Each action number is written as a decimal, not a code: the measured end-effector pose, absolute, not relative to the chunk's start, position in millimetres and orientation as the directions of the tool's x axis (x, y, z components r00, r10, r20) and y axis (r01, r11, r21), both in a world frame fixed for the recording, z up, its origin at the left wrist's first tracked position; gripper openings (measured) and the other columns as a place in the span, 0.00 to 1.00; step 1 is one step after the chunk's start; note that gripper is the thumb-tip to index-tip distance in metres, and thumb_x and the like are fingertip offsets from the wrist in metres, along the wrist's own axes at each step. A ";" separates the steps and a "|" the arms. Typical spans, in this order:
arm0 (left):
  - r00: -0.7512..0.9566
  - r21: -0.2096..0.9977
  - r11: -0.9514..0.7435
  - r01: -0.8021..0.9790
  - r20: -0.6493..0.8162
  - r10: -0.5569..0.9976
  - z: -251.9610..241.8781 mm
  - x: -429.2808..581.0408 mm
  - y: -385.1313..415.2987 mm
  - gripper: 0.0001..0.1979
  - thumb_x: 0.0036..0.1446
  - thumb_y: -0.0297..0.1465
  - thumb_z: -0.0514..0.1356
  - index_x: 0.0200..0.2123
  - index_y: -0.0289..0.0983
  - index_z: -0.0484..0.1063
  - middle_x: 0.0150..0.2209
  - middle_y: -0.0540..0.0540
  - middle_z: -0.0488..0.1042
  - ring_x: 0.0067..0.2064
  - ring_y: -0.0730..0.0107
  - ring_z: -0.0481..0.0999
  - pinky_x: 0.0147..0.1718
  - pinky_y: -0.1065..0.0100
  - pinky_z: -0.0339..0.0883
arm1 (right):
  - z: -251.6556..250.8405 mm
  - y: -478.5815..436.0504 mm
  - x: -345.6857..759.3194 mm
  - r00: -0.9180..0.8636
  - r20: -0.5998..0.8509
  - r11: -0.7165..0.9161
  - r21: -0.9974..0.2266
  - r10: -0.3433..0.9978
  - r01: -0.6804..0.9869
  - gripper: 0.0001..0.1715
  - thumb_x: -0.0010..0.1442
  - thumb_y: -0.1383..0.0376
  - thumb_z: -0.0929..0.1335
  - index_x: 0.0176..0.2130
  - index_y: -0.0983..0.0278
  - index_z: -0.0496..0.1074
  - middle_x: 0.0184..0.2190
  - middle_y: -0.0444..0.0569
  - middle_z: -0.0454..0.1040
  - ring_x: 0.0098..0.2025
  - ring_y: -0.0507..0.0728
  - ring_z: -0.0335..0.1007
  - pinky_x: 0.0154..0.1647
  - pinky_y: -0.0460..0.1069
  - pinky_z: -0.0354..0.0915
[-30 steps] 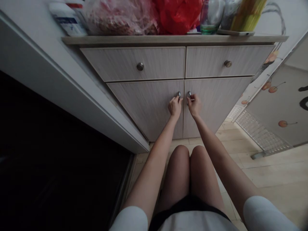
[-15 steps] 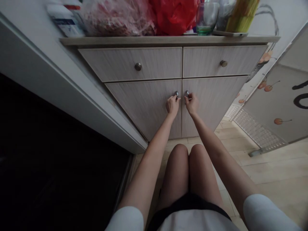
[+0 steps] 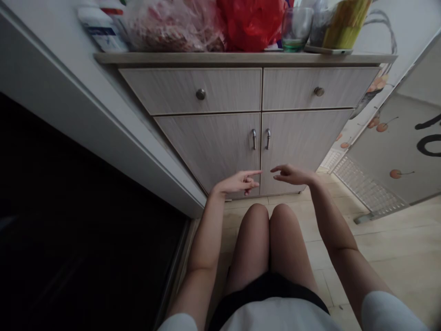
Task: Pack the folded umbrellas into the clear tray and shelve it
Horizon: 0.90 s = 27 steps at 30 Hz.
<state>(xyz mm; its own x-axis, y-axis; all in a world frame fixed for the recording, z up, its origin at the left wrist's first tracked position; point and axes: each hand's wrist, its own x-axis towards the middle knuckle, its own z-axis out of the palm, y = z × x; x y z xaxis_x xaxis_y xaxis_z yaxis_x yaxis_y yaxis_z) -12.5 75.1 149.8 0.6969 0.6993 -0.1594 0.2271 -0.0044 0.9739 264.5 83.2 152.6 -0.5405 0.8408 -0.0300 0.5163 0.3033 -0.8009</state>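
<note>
The left hand [image 3: 239,182] and the right hand [image 3: 292,174] are being held loosely open and free, being aimed toward each other lower in view than the metal handles [image 3: 254,139]. The handles are being carried side by side on the shut cabinet doors [image 3: 210,147], while a red bag [image 3: 251,25] and a glass [image 3: 296,30] are being supported on the cabinet top [image 3: 206,58].

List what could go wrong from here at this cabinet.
1. The glass stands near the front edge of the cabinet top; a hard jolt might topple it.
2. The knees look close to the shut doors, so a door swung outward could bump them.
3. The left hand and right hand are in front of the doors, below the handles; a swinging door might knock them too.
</note>
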 end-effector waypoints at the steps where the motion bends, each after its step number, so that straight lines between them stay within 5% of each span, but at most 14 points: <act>1: 0.722 0.990 0.008 0.143 -0.110 0.683 151.0 -15.0 68.7 0.44 0.49 0.45 0.72 0.66 0.38 0.64 0.20 0.57 0.66 0.21 0.75 0.65 0.23 0.71 0.62 | 162.3 71.8 267.9 -0.624 -0.007 0.327 -0.847 0.782 0.419 0.31 0.59 0.51 0.73 0.54 0.67 0.75 0.17 0.36 0.60 0.20 0.48 0.53 0.24 0.45 0.51; 3: 0.664 0.999 -0.003 -0.052 0.036 0.747 155.0 -16.2 62.8 0.46 0.51 0.48 0.70 0.69 0.43 0.59 0.18 0.59 0.61 0.18 0.77 0.58 0.21 0.70 0.58 | 181.0 54.6 269.8 -0.674 0.108 0.316 -0.929 0.731 0.194 0.35 0.60 0.52 0.72 0.62 0.64 0.69 0.17 0.33 0.55 0.20 0.47 0.47 0.22 0.45 0.47; 6: 0.330 0.952 -0.124 -0.279 0.217 0.919 160.2 -9.2 67.4 0.37 0.61 0.52 0.59 0.70 0.53 0.54 0.17 0.61 0.47 0.16 0.76 0.46 0.22 0.68 0.57 | 197.7 45.3 262.3 -0.530 0.311 0.272 -0.950 0.789 -0.151 0.44 0.58 0.54 0.73 0.68 0.56 0.59 0.17 0.30 0.48 0.18 0.47 0.40 0.20 0.45 0.44; 10: 0.076 0.895 -0.229 -0.382 0.277 0.958 160.3 8.4 81.0 0.27 0.68 0.49 0.51 0.68 0.55 0.58 0.20 0.58 0.41 0.18 0.73 0.45 0.28 0.65 0.62 | 189.8 59.1 243.1 -0.332 0.397 0.239 -0.873 0.856 -0.426 0.53 0.52 0.59 0.74 0.70 0.49 0.51 0.16 0.27 0.43 0.16 0.47 0.32 0.18 0.45 0.40; 21: 0.206 0.504 0.069 -0.861 0.222 0.953 123.8 30.0 93.6 0.23 0.71 0.26 0.45 0.64 0.47 0.66 0.19 0.59 0.44 0.17 0.76 0.41 0.18 0.74 0.47 | 126.0 98.5 218.5 -0.264 0.390 0.011 -0.578 0.882 -0.816 0.45 0.55 0.72 0.70 0.64 0.42 0.56 0.18 0.29 0.36 0.17 0.47 0.26 0.18 0.43 0.34; 27: 0.192 0.552 0.072 -0.831 0.163 0.968 119.6 31.8 97.8 0.19 0.70 0.31 0.53 0.62 0.49 0.69 0.19 0.60 0.43 0.17 0.78 0.40 0.17 0.75 0.46 | 116.5 102.2 221.1 -0.254 0.383 0.058 -0.642 0.888 -0.764 0.48 0.54 0.69 0.71 0.66 0.40 0.55 0.17 0.28 0.38 0.17 0.47 0.26 0.18 0.44 0.34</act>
